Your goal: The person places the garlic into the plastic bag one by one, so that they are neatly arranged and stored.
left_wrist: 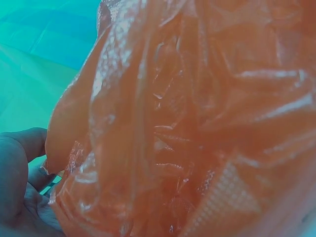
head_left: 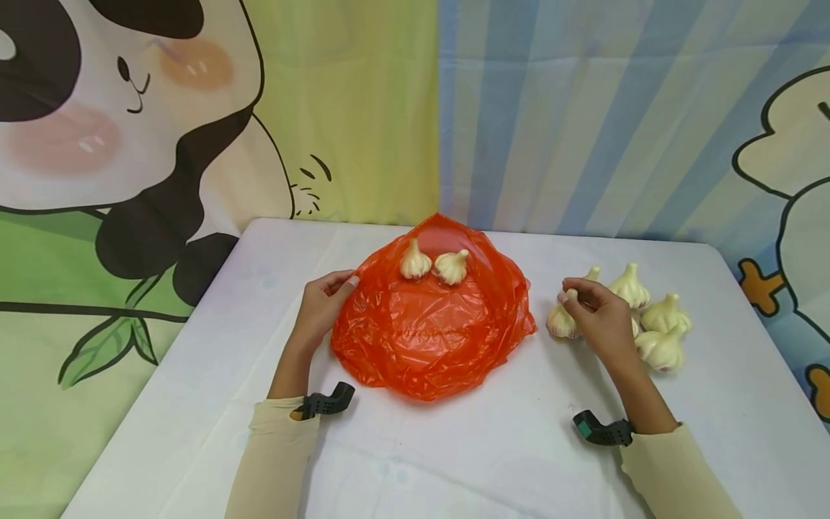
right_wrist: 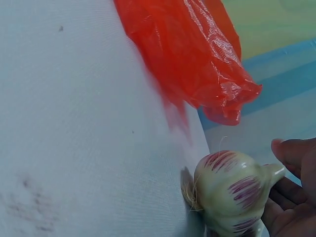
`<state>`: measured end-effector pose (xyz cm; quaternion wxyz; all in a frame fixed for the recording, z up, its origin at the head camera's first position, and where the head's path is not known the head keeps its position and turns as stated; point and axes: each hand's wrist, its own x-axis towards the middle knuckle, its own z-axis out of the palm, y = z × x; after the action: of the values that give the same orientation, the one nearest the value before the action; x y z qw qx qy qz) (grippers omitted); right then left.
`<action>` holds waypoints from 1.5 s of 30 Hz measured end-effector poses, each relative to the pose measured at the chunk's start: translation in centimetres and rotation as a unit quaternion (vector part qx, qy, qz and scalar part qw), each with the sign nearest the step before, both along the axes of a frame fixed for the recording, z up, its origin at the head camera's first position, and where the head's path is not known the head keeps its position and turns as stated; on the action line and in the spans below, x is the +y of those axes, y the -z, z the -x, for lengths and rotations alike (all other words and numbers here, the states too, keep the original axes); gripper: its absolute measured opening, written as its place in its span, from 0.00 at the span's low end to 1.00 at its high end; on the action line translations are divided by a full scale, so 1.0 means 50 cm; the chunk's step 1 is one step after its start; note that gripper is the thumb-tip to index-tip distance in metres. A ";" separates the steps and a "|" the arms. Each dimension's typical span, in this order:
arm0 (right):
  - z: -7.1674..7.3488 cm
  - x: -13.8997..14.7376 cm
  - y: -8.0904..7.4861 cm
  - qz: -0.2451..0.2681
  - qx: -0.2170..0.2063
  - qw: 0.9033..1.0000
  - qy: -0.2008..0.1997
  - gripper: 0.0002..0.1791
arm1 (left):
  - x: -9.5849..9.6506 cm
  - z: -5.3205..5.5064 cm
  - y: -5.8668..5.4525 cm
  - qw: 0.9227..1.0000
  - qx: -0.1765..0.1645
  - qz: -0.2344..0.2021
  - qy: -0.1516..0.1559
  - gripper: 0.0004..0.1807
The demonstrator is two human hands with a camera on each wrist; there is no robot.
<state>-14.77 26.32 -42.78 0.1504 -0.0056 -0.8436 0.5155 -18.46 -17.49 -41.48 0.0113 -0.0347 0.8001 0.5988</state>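
A red plastic bag point(head_left: 434, 360) lies spread with its mouth up. Two garlic bulbs point(head_left: 415, 261) sit inside it near the far side. My left hand point(head_left: 324, 306) pinches the bag's left rim between thumb and fingers; in the left wrist view the bag's orange-looking film point(left_wrist: 163, 123) covers most of the picture. Right of the bag, my right hand point(head_left: 599, 317) has thumb and fingers around the stem of a garlic bulb point(right_wrist: 232, 192) with purple streaks and stringy roots. That bulb is close over the white table, its shadow beside it.
Several more garlic bulbs point(head_left: 661, 349) stand in a cluster just right of my right hand. The white table point(head_left: 441, 461) ends at a patterned curtain point(head_left: 363, 108) behind and at the sides. A black wrist camera point(head_left: 327, 401) is strapped to each forearm.
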 end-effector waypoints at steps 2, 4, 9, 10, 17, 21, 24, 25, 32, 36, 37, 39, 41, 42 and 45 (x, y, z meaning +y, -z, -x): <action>-0.001 0.000 0.001 -0.006 0.005 1.000 0.001 0.16 | 0.000 0.000 -0.001 1.000 0.000 0.001 0.000 0.22; -0.003 0.000 0.001 -0.018 0.007 1.000 0.006 0.14 | 0.000 0.000 -0.001 1.000 0.002 0.001 0.000 0.22; -0.007 0.000 -0.001 -0.055 0.019 0.998 0.013 0.11 | -0.001 0.000 0.000 1.000 0.008 -0.001 0.001 0.21; -0.008 0.000 -0.001 -0.057 0.022 0.998 0.012 0.11 | -0.001 0.000 0.000 1.000 0.009 -0.001 0.002 0.21; -0.011 0.000 -0.007 -0.072 0.023 0.997 0.021 0.11 | 0.000 0.000 0.000 1.000 0.007 -0.001 0.003 0.21; -0.012 0.002 -0.011 -0.058 0.029 0.998 0.021 0.11 | 0.000 0.000 -0.002 1.000 0.006 -0.003 0.003 0.21; -0.011 0.004 -0.013 -0.039 0.030 0.999 0.017 0.12 | -0.001 0.000 -0.002 1.000 0.004 -0.003 0.003 0.21; -0.011 0.004 -0.014 -0.031 0.028 0.999 0.015 0.12 | -0.001 0.000 -0.002 1.000 0.004 -0.004 0.003 0.21; -0.019 -0.015 -0.047 0.055 0.028 0.998 -0.004 0.13 | -0.003 0.000 0.001 1.000 0.012 -0.007 0.008 0.22; -0.024 -0.025 -0.067 0.089 0.039 0.995 -0.013 0.13 | -0.002 -0.001 -0.001 1.000 0.013 -0.011 0.007 0.21; -0.021 -0.024 -0.066 0.096 0.041 0.994 -0.012 0.13 | -0.002 -0.001 -0.002 1.000 0.013 -0.011 0.006 0.20; -0.015 -0.020 -0.062 0.102 0.042 0.994 -0.011 0.13 | -0.002 -0.002 -0.002 1.000 0.012 -0.010 0.005 0.20; -0.009 -0.018 -0.060 0.113 0.040 0.993 -0.015 0.14 | -0.002 -0.002 -0.002 1.000 0.015 -0.013 0.005 0.21; -0.005 -0.017 -0.059 0.116 0.038 0.992 -0.016 0.15 | -0.002 -0.002 -0.002 1.000 0.016 -0.014 0.005 0.21; 0.002 -0.024 -0.066 0.134 0.039 0.990 -0.023 0.16 | -0.002 -0.002 0.000 1.000 0.021 -0.017 0.008 0.21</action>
<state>-14.85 25.13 -39.50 0.1689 0.0133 -0.7603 0.6271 -18.38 -17.60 -41.47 -0.0005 -0.0155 0.7899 0.6130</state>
